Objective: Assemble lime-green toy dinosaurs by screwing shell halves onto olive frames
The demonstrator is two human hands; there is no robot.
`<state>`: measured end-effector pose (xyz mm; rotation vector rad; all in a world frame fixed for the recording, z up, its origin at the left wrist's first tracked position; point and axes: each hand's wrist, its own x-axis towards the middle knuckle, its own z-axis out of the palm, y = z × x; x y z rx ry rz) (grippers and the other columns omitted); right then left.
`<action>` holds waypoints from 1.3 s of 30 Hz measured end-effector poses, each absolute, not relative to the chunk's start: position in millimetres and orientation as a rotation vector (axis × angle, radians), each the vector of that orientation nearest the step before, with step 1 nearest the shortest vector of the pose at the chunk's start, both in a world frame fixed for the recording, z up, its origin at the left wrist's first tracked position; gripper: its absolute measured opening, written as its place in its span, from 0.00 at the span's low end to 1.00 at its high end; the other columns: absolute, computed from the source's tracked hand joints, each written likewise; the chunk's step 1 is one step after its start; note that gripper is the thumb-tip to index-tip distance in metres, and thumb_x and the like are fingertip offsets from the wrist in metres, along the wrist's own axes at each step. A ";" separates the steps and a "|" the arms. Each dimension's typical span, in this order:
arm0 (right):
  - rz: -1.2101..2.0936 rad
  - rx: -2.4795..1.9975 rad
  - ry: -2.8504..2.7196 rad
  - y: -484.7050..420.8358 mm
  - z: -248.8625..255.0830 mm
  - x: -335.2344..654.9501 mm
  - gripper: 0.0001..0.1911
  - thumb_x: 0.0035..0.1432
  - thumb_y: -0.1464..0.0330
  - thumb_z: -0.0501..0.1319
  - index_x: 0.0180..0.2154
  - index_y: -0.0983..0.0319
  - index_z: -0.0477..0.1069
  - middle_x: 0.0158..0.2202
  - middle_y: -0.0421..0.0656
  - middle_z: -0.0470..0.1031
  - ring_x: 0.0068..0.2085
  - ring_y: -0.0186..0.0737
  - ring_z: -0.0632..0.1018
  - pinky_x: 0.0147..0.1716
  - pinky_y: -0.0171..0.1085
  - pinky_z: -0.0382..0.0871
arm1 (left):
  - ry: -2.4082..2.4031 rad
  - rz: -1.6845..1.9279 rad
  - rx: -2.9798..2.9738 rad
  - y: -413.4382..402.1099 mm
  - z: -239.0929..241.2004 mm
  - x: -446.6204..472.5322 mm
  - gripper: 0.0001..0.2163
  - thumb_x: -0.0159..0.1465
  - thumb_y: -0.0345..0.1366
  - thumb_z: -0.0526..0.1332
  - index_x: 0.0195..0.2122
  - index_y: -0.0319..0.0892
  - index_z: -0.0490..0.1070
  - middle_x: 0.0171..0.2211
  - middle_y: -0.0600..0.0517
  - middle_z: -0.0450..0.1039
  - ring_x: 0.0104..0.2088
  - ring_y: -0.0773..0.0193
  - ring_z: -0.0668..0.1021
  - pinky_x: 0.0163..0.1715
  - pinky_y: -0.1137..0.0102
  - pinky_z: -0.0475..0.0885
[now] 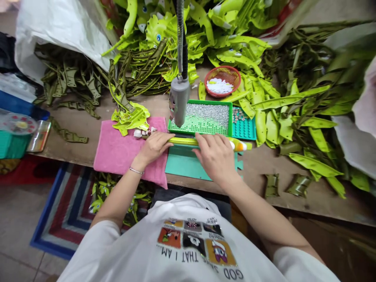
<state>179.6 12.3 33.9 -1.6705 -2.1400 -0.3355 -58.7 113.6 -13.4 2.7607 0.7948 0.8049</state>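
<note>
My left hand (154, 145) and my right hand (216, 156) rest side by side on a long yellow-green plastic part (188, 141) lying across a teal jig (183, 162) at the table's front edge. Both hands press down on it with fingers curled over its top. The part's right end (239, 146) is white and orange. A grey hanging screwdriver (178, 102) points down just behind the part, between my hands. Behind it sits a green tray of small screws (205, 115). A silver bracelet circles my left wrist.
A pink towel (123, 150) with white bits and a lime part lies to the left. A teal tray (243, 125) and a red basket (223, 80) of white pieces stand at the right. Heaps of lime and olive plastic parts cover the back and right; a white sack (58, 35) at back left.
</note>
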 end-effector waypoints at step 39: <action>0.661 -2.407 -1.266 -23.1 -3.6 243.4 0.16 0.70 0.64 0.46 0.46 0.61 0.71 0.35 0.47 0.80 0.37 0.45 0.80 0.37 0.37 0.64 | 0.872 0.370 2.862 5.4 -14.5 53.4 0.52 0.55 0.56 0.69 0.71 0.36 0.44 0.70 0.27 0.46 0.61 0.35 0.67 0.56 0.49 0.63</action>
